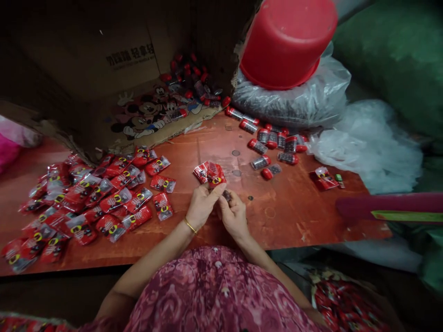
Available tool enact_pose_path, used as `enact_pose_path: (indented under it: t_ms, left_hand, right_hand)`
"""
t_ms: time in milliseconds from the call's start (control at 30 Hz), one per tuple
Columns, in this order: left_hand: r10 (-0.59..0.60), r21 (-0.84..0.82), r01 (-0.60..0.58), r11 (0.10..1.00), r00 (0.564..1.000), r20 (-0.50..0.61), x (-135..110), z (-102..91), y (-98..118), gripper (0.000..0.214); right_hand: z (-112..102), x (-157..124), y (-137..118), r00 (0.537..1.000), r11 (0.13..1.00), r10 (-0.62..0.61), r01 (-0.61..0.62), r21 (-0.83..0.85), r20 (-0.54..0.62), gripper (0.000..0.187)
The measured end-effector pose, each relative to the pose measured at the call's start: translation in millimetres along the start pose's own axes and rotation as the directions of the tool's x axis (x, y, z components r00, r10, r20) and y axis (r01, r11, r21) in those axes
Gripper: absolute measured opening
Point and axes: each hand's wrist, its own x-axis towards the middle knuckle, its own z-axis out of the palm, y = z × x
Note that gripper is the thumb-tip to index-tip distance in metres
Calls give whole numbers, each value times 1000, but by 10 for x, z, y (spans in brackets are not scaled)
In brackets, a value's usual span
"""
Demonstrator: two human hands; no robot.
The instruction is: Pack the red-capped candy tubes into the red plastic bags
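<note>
My left hand (201,205) pinches a bunch of red printed plastic packets (209,174) just above the reddish table (277,207). Close beside it, my right hand (234,214) holds a small dark tube (227,195) between its fingers, next to the packets. A gold bangle circles my left wrist. A heap of the same red packets (90,203) lies spread over the table to the left. Small clear tubes with red caps (273,147) lie scattered at the right rear.
A cardboard box (114,69) lying on its side at the back holds more red-capped tubes. An upturned red bucket (287,41) rests on a clear bag of dark material. White plastic sheeting (374,147) lies right; one packet (325,179) lies apart.
</note>
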Motion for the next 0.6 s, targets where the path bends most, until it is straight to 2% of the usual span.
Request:
enact_pose_path:
  t_ms: [67, 200, 267, 300, 367, 433, 500, 533, 600]
  left_hand:
    - [86, 63, -85, 994, 996, -9, 0, -4, -21, 30]
    - [127, 262, -129, 956, 992, 22, 43, -58, -64, 32]
    - [209, 371, -214, 904, 976, 54, 71, -77, -99, 31]
    - [250, 437, -259, 861, 965, 79, 82, -80, -117, 30]
    - [296, 562, -332, 758, 942, 157, 95, -76, -146, 29]
    - [309, 622, -397, 675, 918, 249, 93, -66, -158, 30]
    - [320, 627, -446, 638, 895, 311, 82, -56, -152, 30]
    - [326, 627, -464, 625, 886, 331, 75, -53, -147, 30]
    - [330, 623, -496, 605, 868, 371, 67, -48, -146, 28]
  right_hand:
    - [-1, -3, 38, 999, 996, -48, 47, -71, -16, 18]
    - [-112, 54, 122, 993, 975, -57, 79, -209, 106, 21]
    - [-237, 123, 108, 984, 927, -167, 179, -330, 64, 24]
    - [-309, 165, 77, 962, 877, -271, 260, -404, 30, 28]
    - [-452, 255, -27, 863, 710, -503, 438, -551, 37, 39]
    - [-565, 336, -160, 744, 491, -645, 576, -653, 171, 36]
    - [-629, 392, -278, 666, 335, -685, 647, -684, 294, 18]
    - [-642, 406, -321, 644, 301, -692, 668, -680, 327, 9]
    - [-643, 408, -366, 626, 310, -703, 696, -647, 337, 6]
